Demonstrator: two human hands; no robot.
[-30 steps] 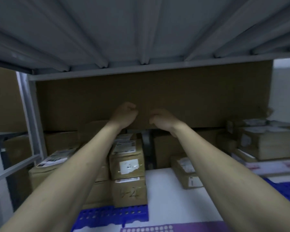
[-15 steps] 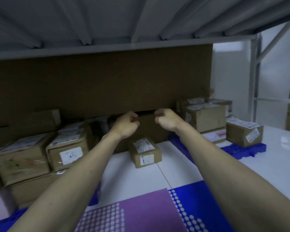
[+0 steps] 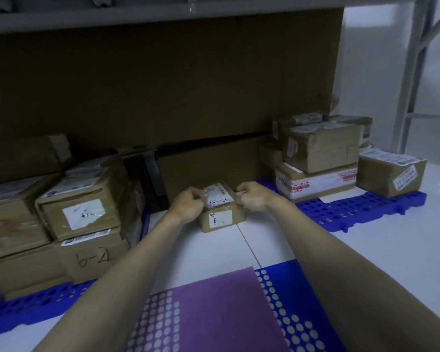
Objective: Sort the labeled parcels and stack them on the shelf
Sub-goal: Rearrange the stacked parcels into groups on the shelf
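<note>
**Both hands on a small taped parcel at the back of the shelf**

Nearest lies a purple perforated plastic mat (image 3: 214, 313), flat on the white shelf surface (image 3: 391, 250), with a blue dotted plastic panel (image 3: 290, 313) just beside it on the right. Two bare forearms reach over them.

Past the mat, the left hand (image 3: 188, 205) and right hand (image 3: 252, 196) curl their fingers round the opposite ends of a small brown cardboard parcel (image 3: 220, 209). It sits on the white surface, glossy with clear tape, a white label on top with handwriting that looks like "5-2" and a smaller white sticker on its front face.

To the left, taped brown cartons (image 3: 79, 219) are stacked on a blue grid pallet (image 3: 36, 306); the lower one has "6-2" written on it. To the right, another blue perforated pallet (image 3: 366, 212) carries a white box with red print (image 3: 318, 184), a crumpled brown carton (image 3: 320, 146) on top, and a labelled brown box (image 3: 389, 176) beside.

Behind everything stands a large plain cardboard sheet (image 3: 163, 85), under a grey metal shelf edge (image 3: 137, 13).
</note>
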